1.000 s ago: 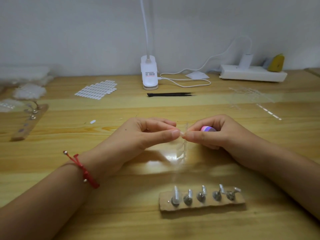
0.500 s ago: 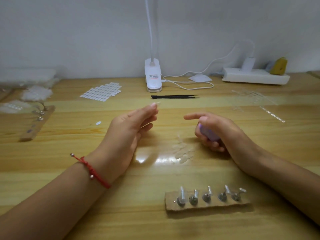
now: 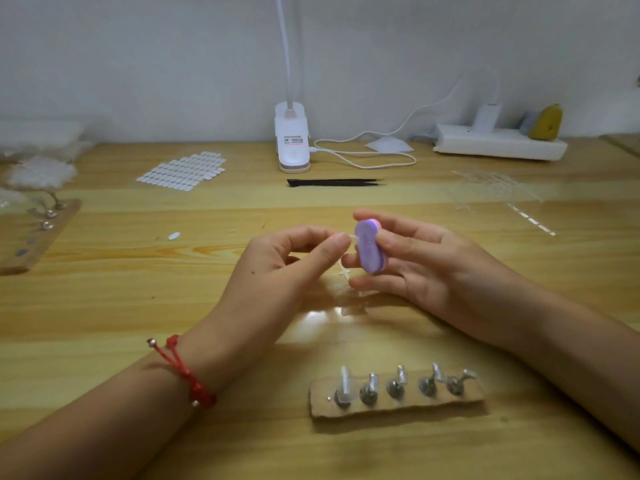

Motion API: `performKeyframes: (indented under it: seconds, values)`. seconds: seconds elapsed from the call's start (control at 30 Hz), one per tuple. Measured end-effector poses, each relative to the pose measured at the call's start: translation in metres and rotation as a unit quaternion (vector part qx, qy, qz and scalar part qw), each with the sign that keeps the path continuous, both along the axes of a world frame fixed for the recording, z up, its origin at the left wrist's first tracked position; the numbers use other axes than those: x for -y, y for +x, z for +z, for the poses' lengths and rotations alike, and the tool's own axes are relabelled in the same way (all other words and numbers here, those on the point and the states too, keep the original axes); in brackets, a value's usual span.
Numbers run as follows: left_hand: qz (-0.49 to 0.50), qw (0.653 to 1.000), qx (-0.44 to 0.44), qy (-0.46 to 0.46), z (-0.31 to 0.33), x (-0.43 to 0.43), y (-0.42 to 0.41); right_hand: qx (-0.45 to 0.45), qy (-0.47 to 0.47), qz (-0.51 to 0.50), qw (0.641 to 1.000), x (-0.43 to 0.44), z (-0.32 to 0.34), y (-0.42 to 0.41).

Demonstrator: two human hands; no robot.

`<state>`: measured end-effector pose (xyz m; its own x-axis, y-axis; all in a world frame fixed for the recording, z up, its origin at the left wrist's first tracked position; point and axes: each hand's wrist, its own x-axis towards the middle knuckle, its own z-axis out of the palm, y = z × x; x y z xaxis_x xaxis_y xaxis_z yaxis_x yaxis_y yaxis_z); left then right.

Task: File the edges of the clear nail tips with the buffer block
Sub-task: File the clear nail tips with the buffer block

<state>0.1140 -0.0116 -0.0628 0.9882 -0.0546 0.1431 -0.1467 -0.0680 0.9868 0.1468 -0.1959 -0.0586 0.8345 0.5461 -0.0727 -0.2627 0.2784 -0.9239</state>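
Note:
My left hand [image 3: 284,261] pinches a small clear nail tip [image 3: 354,238] between thumb and forefinger. My right hand [image 3: 419,265] holds a purple oval buffer block [image 3: 369,247] upright between thumb and fingers, its face turned toward the tip. The tip's end touches the block's upper face. Both hands hover above the wooden table [image 3: 104,306]. A clear strip of nail tips [image 3: 346,292] lies on the table under the hands, hard to see.
A cardboard stand [image 3: 396,403] with several metal nail holders sits near the front. Black tweezers [image 3: 332,182], a white clip lamp [image 3: 291,138] and a power strip [image 3: 498,144] lie behind. A sheet of white stickers [image 3: 183,170] and another cardboard stand [image 3: 34,233] are at the left.
The hands first pulled apart, leaving the clear strip on the table. Now they have come together again, the left pinching one tip and the right raising the buffer block against it.

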Motion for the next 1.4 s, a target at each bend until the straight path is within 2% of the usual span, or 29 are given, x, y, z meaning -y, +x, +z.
performKeyframes:
  seconds: [0.17, 0.5, 0.73, 1.0, 1.23, 1.4]
  values:
    - [0.006, 1.000, 0.021, -0.016, 0.0017, -0.0007, 0.0004, -0.002, 0.007, 0.008, 1.000, -0.0034, -0.0023, 0.0012]
    - [0.023, 0.999, 0.035, 0.025, 0.0008, -0.0004, 0.0005, -0.022, 0.009, 0.009, 1.000, -0.0024, -0.0011, 0.0026]
    - [0.027, 0.998, 0.053, 0.034, 0.0021, 0.0004, 0.0007, 0.000, -0.006, 0.004, 1.000, -0.0017, -0.0021, 0.0018]
    - [0.034, 0.998, 0.042, 0.023, 0.0038, 0.0000, -0.0019, -0.001, -0.015, -0.001, 1.000, -0.0035, -0.0011, -0.0001]
    - [0.009, 1.000, 0.023, -0.012, 0.0053, -0.0001, -0.0029, 0.032, -0.039, -0.005, 0.999, -0.0044, -0.0012, 0.0000]
    - [-0.010, 0.999, 0.024, 0.032, 0.0028, 0.0001, -0.0022, 0.039, -0.057, -0.001, 0.998, -0.0024, 0.0002, -0.0015]
